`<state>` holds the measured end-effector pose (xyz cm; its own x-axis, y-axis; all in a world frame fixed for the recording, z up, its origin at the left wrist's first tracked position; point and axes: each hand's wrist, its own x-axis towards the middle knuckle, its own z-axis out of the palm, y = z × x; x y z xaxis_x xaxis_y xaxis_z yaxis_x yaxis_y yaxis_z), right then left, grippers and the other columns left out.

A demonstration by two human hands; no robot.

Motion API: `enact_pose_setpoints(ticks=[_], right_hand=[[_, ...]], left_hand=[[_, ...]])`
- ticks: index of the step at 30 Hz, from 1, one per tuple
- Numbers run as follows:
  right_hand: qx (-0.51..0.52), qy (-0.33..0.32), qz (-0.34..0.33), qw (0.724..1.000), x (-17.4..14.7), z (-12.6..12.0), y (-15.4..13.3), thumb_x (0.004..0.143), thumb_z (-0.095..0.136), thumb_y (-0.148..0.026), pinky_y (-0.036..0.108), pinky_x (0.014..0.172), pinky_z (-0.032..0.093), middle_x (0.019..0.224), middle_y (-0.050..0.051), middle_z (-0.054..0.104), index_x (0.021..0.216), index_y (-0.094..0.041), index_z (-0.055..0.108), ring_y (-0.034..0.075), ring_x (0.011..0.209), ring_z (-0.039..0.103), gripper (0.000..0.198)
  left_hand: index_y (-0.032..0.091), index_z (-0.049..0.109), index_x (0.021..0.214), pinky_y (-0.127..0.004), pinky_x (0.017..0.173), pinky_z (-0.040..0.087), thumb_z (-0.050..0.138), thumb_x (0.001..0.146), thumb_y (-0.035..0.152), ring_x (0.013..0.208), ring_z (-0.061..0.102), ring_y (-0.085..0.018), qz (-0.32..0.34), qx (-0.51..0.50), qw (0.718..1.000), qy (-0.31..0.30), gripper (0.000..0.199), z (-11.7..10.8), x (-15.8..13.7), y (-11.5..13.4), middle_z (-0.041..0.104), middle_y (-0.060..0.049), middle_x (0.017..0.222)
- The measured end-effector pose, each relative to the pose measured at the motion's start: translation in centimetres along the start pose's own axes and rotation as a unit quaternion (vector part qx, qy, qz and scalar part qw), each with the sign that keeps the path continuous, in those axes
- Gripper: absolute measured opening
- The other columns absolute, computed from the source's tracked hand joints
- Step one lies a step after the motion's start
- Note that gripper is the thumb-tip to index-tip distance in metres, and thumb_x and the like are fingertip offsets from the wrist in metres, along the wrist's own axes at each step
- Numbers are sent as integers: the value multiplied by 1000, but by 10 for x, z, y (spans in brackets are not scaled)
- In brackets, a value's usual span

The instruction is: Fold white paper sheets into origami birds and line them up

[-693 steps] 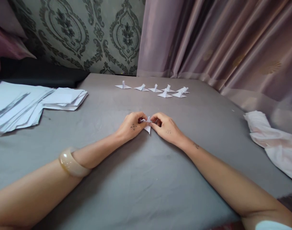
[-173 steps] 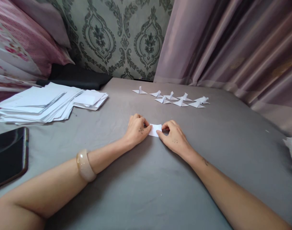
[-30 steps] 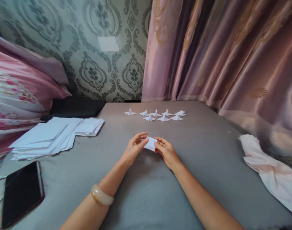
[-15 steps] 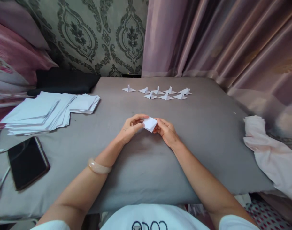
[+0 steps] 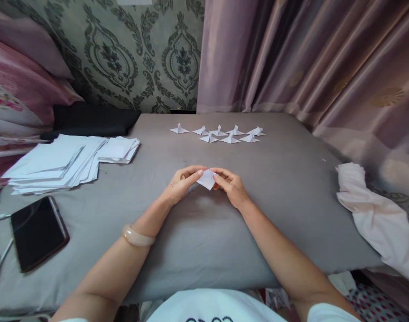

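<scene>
A small folded white paper point(image 5: 206, 179) is pinched between both hands just above the grey sheet point(image 5: 198, 232). My left hand point(image 5: 181, 183) grips its left edge with thumb and fingers, and a pale bangle sits on that wrist. My right hand point(image 5: 229, 185) holds the right edge. Beyond the hands, several finished folded paper figures point(image 5: 221, 133) stand in two short rows.
A spread stack of white paper sheets point(image 5: 66, 158) lies at the left. A black phone point(image 5: 38, 232) rests at the near left. Pink cloth point(image 5: 375, 219) lies at the right edge. Pillows sit far left, curtains hang behind and right.
The paper was pressed flat on the sheet earlier; it is now lifted and turned to a diamond between my fingertips. One more folded figure stands in the rows than at the start.
</scene>
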<state>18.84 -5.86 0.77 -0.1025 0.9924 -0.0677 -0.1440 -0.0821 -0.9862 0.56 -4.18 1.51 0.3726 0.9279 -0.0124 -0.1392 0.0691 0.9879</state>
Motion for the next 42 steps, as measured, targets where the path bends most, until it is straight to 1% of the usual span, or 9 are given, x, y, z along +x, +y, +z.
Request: enact_pose_setpoints(ticks=[4,7,11,17,23,29,35,39,42], right_hand=[[-46,56,-17,997,2,0,3,76,64,-49,28,58,48,71,3,69,89,-18,72,14,61,59,35],[-63,35,-19,997,2,0,7,76,65,-42,28,59,49,74,3,70,92,-19,72,15,64,61,29],[-74,0,6,997,1,0,10,74,63,-30,28,59,50,79,3,72,98,-20,71,16,67,63,27],[-92,25,22,995,2,1,9,74,62,-31,28,57,49,77,4,72,95,-19,73,16,64,63,27],[-124,35,7,992,0,3,8,74,62,-34,29,59,49,75,4,71,83,-18,75,18,66,64,22],[-84,152,11,985,3,1,6,70,65,-37,28,55,47,67,4,68,74,-17,70,17,60,61,21],[-84,195,-54,976,3,3,8,71,66,-35,28,60,49,73,3,67,79,-19,66,17,65,61,18],[-132,198,-103,966,-2,12,7,73,64,-33,27,62,49,74,2,64,76,-20,61,15,67,61,14],[-135,184,-115,967,-4,15,5,73,64,-33,27,64,51,78,2,66,78,-19,61,16,70,63,15]], left_hand=[[14,67,109,-32,83,48,73,73,43,87,65,-21,-19,13,1000,-19,46,4,-1,2,71,-10,95],[15,71,98,-29,76,48,75,71,43,79,64,-19,-25,37,999,29,39,7,0,1,72,-7,85],[16,75,80,-26,74,46,70,76,43,87,62,-19,11,64,994,86,28,4,3,-4,71,-8,98],[17,76,82,-29,74,48,73,73,41,78,64,-20,-36,-5,994,101,26,-3,6,-12,73,-8,83],[16,74,81,-27,72,47,68,78,44,78,63,-18,29,104,989,104,29,6,1,-2,72,-5,82],[15,61,110,-31,82,48,62,81,52,101,60,-21,43,33,992,111,46,12,1,-2,65,-12,109],[17,54,77,-23,59,37,76,67,47,62,48,-10,28,152,981,119,39,30,-4,-1,57,0,74],[15,59,74,-23,58,36,71,72,45,61,50,-10,-4,104,989,102,33,34,-4,-2,59,0,69],[14,60,73,-22,60,38,71,73,41,62,53,-10,6,50,989,140,29,30,-3,-3,61,0,69]])
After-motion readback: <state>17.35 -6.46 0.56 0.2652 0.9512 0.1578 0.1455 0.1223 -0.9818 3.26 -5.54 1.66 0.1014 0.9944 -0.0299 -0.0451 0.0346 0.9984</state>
